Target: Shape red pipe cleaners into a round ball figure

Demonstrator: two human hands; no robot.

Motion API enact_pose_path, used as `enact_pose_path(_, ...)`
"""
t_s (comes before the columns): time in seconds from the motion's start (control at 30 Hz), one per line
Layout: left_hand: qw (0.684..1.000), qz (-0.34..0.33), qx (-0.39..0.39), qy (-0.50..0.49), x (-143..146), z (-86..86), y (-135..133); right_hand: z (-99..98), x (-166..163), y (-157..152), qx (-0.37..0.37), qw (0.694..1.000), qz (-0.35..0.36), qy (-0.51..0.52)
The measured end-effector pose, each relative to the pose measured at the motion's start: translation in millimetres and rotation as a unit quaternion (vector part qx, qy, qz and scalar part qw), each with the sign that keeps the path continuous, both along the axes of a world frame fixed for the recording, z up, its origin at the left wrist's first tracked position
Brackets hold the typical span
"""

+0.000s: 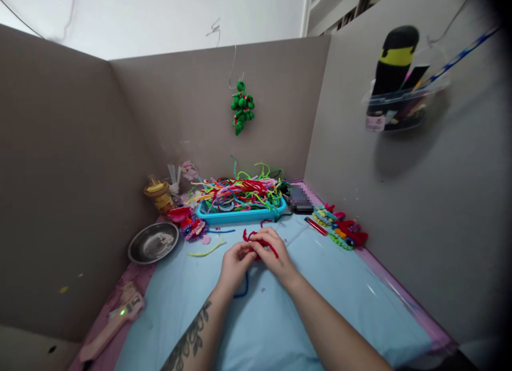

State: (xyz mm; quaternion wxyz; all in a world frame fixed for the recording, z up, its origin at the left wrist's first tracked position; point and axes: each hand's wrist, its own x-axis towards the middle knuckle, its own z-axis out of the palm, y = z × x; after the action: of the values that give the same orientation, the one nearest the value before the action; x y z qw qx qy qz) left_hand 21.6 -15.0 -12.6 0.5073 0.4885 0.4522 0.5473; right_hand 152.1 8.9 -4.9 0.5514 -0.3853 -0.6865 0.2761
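Both hands meet over the middle of the blue-covered table. My left hand point(237, 259) has its fingers closed on red pipe cleaners point(273, 248), pinching them from the left. From the other side my right hand point(276, 252) grips the same red bunch, with one end sticking out over its back and a curled end rising between the hands. The fingers hide most of the red piece. Below the left hand, a blue pipe cleaner point(246, 288) curves on the cloth. A yellow-green pipe cleaner point(206, 250) lies to the left.
Behind the hands stands a blue tray point(240, 217) heaped with colourful pipe cleaners. A metal bowl point(152, 244) and a pink glue gun point(120, 317) are on the left. Red-handled tool point(316, 226) and finished colourful pieces point(340, 227) lie right. Grey partitions point(216, 110) enclose the table.
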Motion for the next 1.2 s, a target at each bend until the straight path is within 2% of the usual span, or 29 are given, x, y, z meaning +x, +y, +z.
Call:
enact_pose_path(0.23, 0.996, 0.055, -0.054, -0.049, -6.4, -6.6, 4.2, -1.6, 3.8, -1.0, 0.064, 0.992, -0.035, -0.099)
enact_pose_path(0.43, 0.992, 0.091, -0.059, -0.061, -7.4, -8.7, 4.6, -2.4, 4.3, 1.5, 0.041, 0.985, -0.040, -0.165)
enact_pose_path(0.73, 0.989, 0.101, -0.062, -0.083, -9.1, -7.0, 6.1, 1.0, 11.5, 2.4, 0.018, 0.988, -0.011, -0.155)
enact_pose_path(1.0, 0.993, 0.084, -0.038, -0.078, -12.0, -9.6, 8.0, -5.3, 11.3, 10.2, -0.039, 0.991, 0.088, -0.090)
enact_pose_path(1.2, 0.996, 0.064, -0.021, -0.058, -10.0, -11.0, 7.4, -4.6, 10.0, 9.1, -0.019, 0.992, 0.079, -0.101)
